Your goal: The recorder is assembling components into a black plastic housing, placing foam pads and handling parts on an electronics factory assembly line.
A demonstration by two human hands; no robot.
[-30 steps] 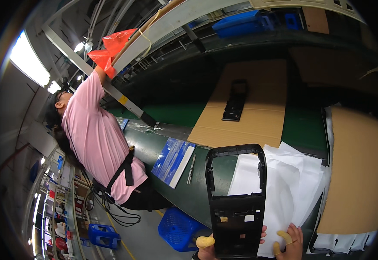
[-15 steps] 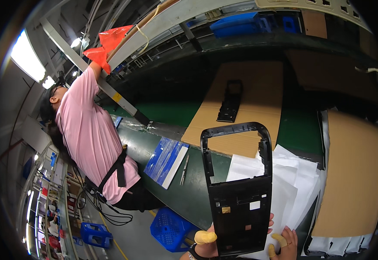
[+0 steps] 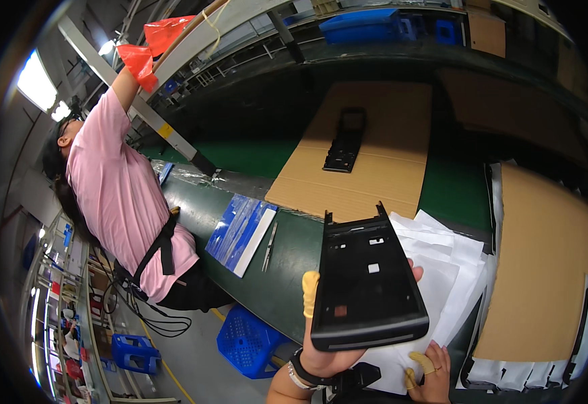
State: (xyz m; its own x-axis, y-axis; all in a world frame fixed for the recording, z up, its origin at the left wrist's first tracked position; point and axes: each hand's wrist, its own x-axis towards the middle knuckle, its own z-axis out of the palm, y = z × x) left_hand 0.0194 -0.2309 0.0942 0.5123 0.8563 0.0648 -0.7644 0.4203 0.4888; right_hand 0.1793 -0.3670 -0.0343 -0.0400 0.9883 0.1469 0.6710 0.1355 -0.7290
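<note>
Green workbench (image 3: 295, 291), blue bin (image 3: 358, 27), left hand (image 3: 324, 360) clamping black housing (image 3: 361, 289), right hand (image 3: 432, 377) parted on sheets (image 3: 435, 279)

Dark green surface (image 3: 287, 296) carries cardboard sheet (image 3: 388, 155), loose white sheets (image 3: 435, 269), blue-and-white slab (image 3: 240, 232), slim tweezers (image 3: 270, 248) just beside slab.

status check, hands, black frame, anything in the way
Left hand gripping black frame, held tilted. Right hand at white sheets, thumb and fingers apart. No obstruction seen; tweezers lie off to frame's left.
</note>
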